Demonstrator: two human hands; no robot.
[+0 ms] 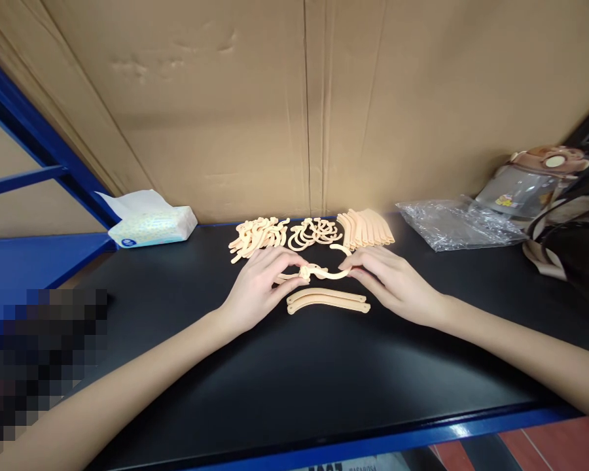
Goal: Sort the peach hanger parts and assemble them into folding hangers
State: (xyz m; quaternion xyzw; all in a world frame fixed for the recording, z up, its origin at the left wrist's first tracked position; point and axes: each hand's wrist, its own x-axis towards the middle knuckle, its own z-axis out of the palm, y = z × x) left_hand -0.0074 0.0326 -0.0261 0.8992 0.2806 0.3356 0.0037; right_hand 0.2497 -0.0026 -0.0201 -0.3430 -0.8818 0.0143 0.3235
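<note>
Bare forearms (157, 361) reach over the black tabletop (294, 379), where I have the left hand (252, 291) pinching the knobbed end of a slender curved cream piece (334, 275) and the right hand (402, 288) gripping it along its bend. Nearer me than that piece, two arched peach strips (328, 299) lie side by side; beyond the hands I see a heap of pale curved pieces (260, 235), thin hooked pieces (319, 230) and a row of peach strips (368, 229).

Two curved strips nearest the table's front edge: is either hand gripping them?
No, the two curved strips lie on the black table, while both hands pinch cream pieces above them.
</note>
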